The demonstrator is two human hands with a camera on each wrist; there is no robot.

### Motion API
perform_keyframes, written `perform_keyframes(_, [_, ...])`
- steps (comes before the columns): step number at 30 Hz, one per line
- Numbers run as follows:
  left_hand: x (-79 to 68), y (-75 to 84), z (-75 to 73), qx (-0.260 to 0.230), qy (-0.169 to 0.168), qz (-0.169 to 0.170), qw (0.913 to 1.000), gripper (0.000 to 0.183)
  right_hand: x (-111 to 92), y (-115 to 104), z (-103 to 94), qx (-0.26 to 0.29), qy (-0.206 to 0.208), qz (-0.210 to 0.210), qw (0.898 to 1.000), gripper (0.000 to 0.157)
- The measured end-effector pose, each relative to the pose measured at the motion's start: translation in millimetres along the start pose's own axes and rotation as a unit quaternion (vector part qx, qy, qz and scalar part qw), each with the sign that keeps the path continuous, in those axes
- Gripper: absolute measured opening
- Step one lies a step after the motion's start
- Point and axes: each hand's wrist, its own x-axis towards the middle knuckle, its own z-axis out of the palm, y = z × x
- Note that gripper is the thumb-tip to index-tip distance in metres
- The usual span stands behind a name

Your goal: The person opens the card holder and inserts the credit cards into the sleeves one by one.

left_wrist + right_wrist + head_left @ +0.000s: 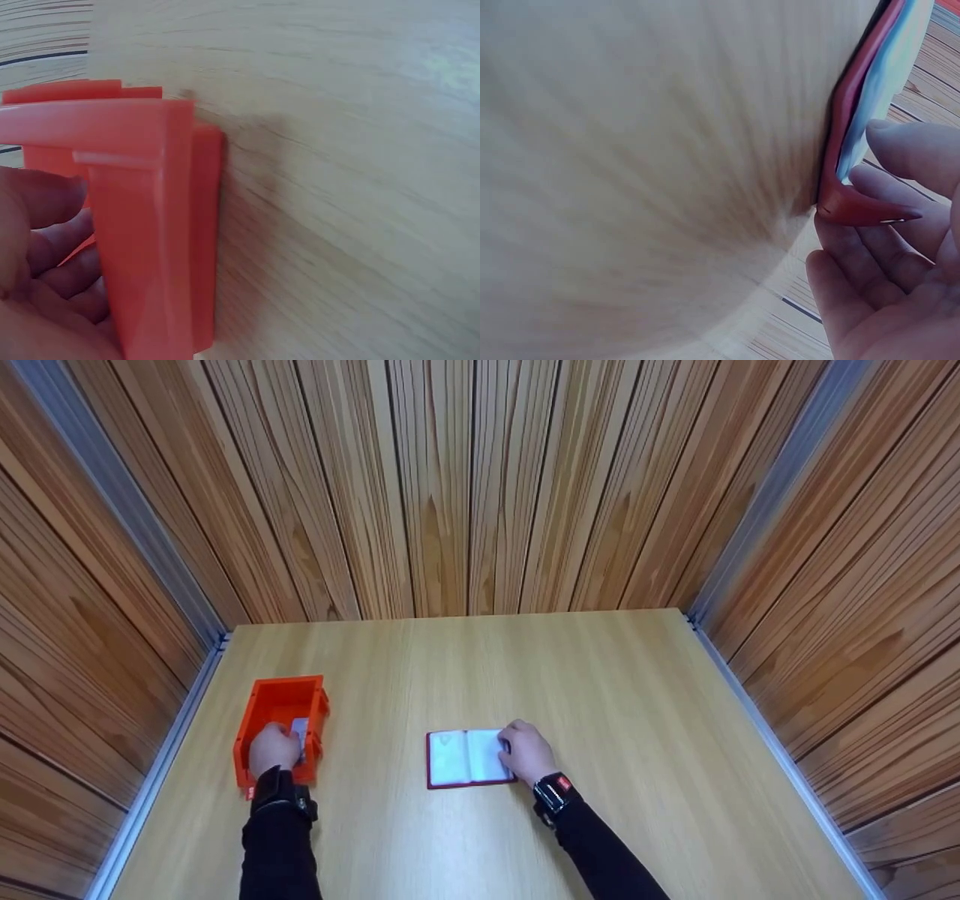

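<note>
My left hand (pixel 274 750) reaches down into an orange plastic bin (pixel 255 701) at the left of the table. Its fingers bend inward behind the bin wall (pixel 142 247), and their tips are hidden. Beside the hand in the bin lies a pale, flat, card-like piece (pixel 301 726); I cannot tell whether the fingers hold it. Near the middle, a small red-covered booklet (pixel 450 757) lies open, white leaves up. My right hand (pixel 529 751) grips its right edge. In the right wrist view, the thumb touches the leaves, with fingers around a red tab (pixel 862 208).
The light wood table (pixel 390 675) runs back to a wood-plank wall (pixel 442 495). Plank walls with metal rails (pixel 765 720) close in both sides. Bare tabletop lies between the bin and the booklet.
</note>
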Motion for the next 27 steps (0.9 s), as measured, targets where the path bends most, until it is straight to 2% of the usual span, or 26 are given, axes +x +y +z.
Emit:
perform_keyframes(6, [0.6, 1.2, 1.1, 0.019, -0.017, -0.020, 0.9995, 0.032, -0.8, -1.2, -1.3, -0.008, 0.001, -0.006, 1.000, 0.021])
perform_keyframes(10, [0.8, 3.4, 0.5, 0.027, -0.040, -0.041, 0.9980, 0.034, -1.0, -1.8, -1.5, -0.009, -0.003, -0.002, 1.000, 0.022])
perform_keyframes(14, [-0.1, 5.7, -1.2, 0.031, -0.055, -0.046, 0.9969, 0.035, -0.9, -1.7, -1.8, -0.004, -0.004, 0.002, 1.000, 0.024])
perform_keyframes(18, [-1.2, 6.5, -2.6, 0.020, -0.056, -0.052, 0.9969, 0.035, -1.0, -1.7, -2.0, -0.001, -0.006, 0.004, 1.000, 0.025])
perform_keyframes(23, [-1.4, 6.1, -4.4, -0.027, -0.056, -0.061, 0.9962, 0.033, -1.2, -2.4, -2.8, -0.003, -0.001, 0.003, 1.000, 0.024])
perform_keyframes(27, [-0.2, 5.5, -4.5, -0.043, -0.053, -0.062, 0.9958, 0.033, -1.3, -2.4, -2.9, -0.002, 0.001, 0.002, 1.000, 0.024])
